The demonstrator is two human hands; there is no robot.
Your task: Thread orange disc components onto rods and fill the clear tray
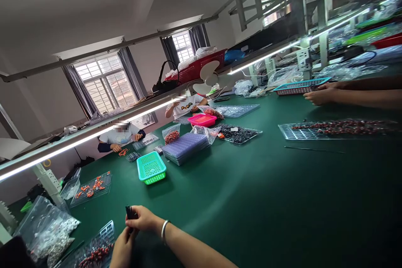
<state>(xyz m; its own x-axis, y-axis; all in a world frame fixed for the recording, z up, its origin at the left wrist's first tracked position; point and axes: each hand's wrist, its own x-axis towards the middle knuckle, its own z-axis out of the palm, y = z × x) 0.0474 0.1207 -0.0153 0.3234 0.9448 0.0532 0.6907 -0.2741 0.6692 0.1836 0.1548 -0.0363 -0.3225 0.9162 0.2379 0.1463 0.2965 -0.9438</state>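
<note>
My right hand (pixel 142 219), with a silver bangle at the wrist, is closed round a small black object (pixel 129 212) near the bottom edge. Directly below it, my left hand (pixel 123 246) is closed with its fingertips against the lower part of the same dark piece. The two hands touch or nearly touch. Just left of them lies a clear grid tray (pixel 107 231) with red and dark small parts (pixel 96 255). Further left is a plastic bag (pixel 47 228) of small whitish pieces.
A green basket (pixel 151 166) and stacked purple trays (pixel 185 145) stand mid-table. Orange parts (pixel 91 188) lie on a tray at left. Two people sit across the green table (pixel 238 201). Another person's hands (pixel 323 93) work at right, near a long tray (pixel 287 132).
</note>
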